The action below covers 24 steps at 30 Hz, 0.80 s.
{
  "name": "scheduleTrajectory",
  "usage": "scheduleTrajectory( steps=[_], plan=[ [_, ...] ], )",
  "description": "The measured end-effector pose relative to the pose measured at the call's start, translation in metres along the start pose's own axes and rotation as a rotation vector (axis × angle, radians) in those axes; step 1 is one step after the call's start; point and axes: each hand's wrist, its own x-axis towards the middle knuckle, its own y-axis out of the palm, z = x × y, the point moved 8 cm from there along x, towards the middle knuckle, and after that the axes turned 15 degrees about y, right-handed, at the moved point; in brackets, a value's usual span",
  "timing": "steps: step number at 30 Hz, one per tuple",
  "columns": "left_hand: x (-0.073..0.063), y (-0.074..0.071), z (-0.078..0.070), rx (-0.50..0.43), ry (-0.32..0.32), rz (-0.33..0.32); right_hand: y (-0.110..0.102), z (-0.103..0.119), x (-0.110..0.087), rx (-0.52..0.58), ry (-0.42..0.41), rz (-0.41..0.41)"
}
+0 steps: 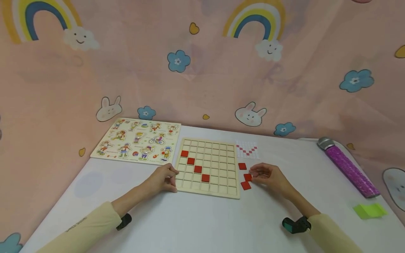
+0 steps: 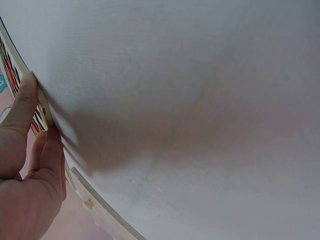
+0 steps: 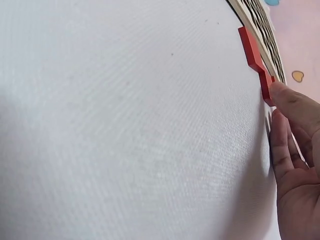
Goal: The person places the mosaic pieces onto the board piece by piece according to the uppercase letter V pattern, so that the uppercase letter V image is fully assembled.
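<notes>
In the head view, a wooden grid board (image 1: 223, 193) lies on the table with red square tiles (image 1: 197, 169) set in a diagonal line. My left hand (image 1: 162, 178) holds the board's lower left edge between thumb and bent fingers; the left wrist view shows the thumb (image 2: 29, 82) against the rim. To the right of the board lie three loose red tiles. With thumb and fingertips, my right hand (image 1: 269, 177) pinches the middle red tile (image 1: 247, 177) at its right side. That tile meets the nearer loose tile (image 1: 245, 185), also seen in the right wrist view.
A small pattern card (image 1: 248, 150) with red squares in a V lies beyond the loose tiles. Back left is a picture puzzle board (image 1: 136, 140). On the right are a purple microphone (image 1: 351, 170) and green sticky notes (image 1: 369, 211). A pink patterned curtain (image 1: 202, 84) hangs behind.
</notes>
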Motion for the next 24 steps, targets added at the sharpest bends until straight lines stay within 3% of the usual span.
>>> scheduleTrajectory(
  steps=[13,24],
  plan=[
    [0.0003,0.0021,0.0006,0.012,-0.005,0.008,-0.0017,-0.0012,0.0038,-0.062,-0.013,0.054],
    [-0.0007,0.0021,0.004,0.023,-0.001,0.006,-0.0092,-0.0028,-0.0004,-0.068,-0.006,-0.007]
  ],
)
